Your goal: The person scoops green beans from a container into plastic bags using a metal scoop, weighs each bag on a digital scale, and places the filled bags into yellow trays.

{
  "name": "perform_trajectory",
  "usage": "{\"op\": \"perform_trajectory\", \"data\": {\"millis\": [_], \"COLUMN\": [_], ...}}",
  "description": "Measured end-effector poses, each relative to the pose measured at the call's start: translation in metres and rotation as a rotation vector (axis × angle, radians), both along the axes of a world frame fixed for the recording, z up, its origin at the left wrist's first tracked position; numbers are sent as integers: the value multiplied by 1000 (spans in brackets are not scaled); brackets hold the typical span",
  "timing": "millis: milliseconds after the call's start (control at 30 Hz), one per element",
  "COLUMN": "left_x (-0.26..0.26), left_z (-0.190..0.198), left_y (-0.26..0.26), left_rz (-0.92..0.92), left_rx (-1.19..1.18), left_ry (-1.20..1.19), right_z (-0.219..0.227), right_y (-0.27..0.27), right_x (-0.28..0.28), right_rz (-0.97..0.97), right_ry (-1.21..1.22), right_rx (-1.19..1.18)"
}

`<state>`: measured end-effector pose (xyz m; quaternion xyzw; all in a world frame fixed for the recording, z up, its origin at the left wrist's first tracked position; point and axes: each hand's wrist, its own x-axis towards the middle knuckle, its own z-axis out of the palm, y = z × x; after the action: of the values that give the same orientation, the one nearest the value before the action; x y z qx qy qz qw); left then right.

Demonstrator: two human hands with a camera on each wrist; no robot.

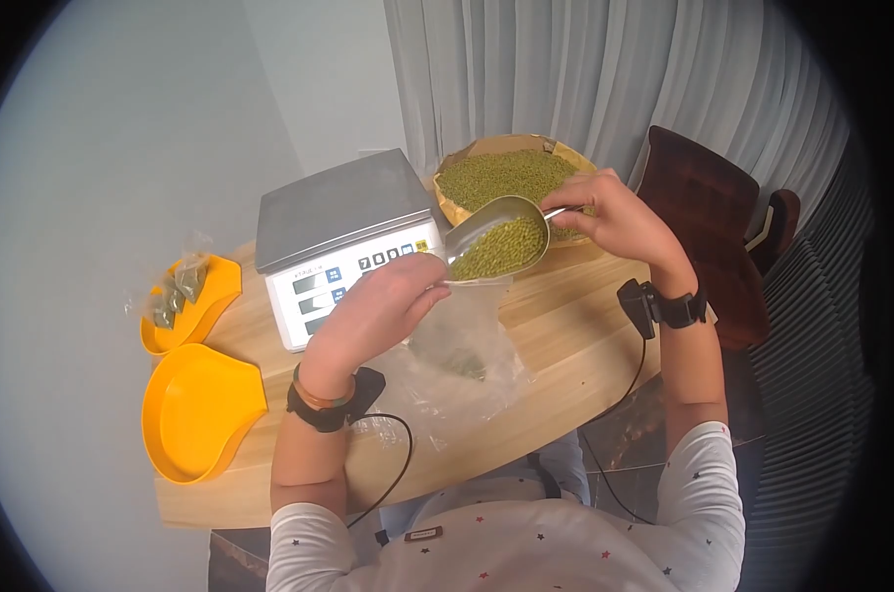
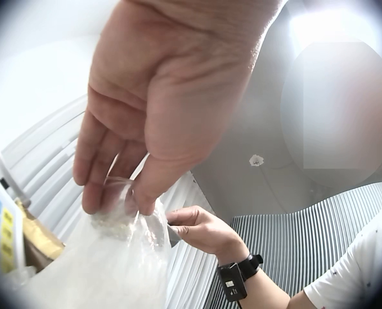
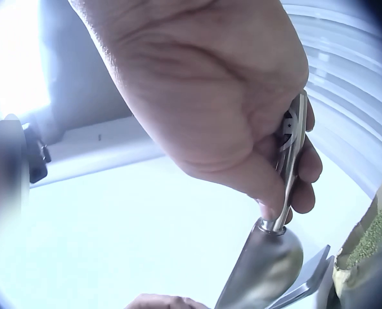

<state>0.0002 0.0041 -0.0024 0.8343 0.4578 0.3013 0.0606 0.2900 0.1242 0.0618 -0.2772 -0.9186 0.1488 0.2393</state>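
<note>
A metal scoop (image 1: 507, 240) full of green beans tilts toward the left in the head view. My right hand (image 1: 620, 219) grips its handle, fingers wrapped round it in the right wrist view (image 3: 204, 96). My left hand (image 1: 376, 308) pinches the upper edge of a clear plastic bag (image 1: 464, 340), its thumb and fingers at the rim in the left wrist view (image 2: 158, 109). The scoop's front lip lies at the bag's mouth, beside the left fingers. Low in the bag some green beans show faintly.
A weighing scale (image 1: 343, 212) stands behind the left hand. A bean-filled sack (image 1: 511, 178) is behind the scoop. Two yellow trays are at the left, one (image 1: 195, 414) bare, the other (image 1: 215, 296) holding small bags. A dark red chair (image 1: 699, 197) stands at the right.
</note>
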Motion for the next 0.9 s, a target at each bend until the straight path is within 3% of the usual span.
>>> {"op": "perform_trajectory", "data": {"millis": [33, 167, 300, 500, 567, 633, 700, 900], "left_x": [0, 0, 0, 0, 0, 1, 1, -1], "left_z": [-1, -2, 0, -1, -1, 0, 2, 1], "left_y": [0, 0, -1, -1, -1, -1, -1, -2], "left_rz": [-4, -9, -4, -9, -6, 0, 5, 8], "left_rx": [9, 23, -13, 2, 14, -5, -22, -8], "left_ry": [-8, -12, -5, -9, 7, 14, 24, 17], "right_z": [2, -1, 1, 2, -5, -16, -32, -74], "right_y": [-10, -30, -32, -2, 21, 46, 66, 102], "right_x": [-4, -11, -10, 5, 11, 17, 20, 13], "right_rz": [-37, -14, -26, -133, -269, -316, -468, -568], "right_ry": [-100, -94, -80, 45, 114, 106, 33, -133], "right_rx": [134, 373, 411, 370, 287, 274, 414, 473]}}
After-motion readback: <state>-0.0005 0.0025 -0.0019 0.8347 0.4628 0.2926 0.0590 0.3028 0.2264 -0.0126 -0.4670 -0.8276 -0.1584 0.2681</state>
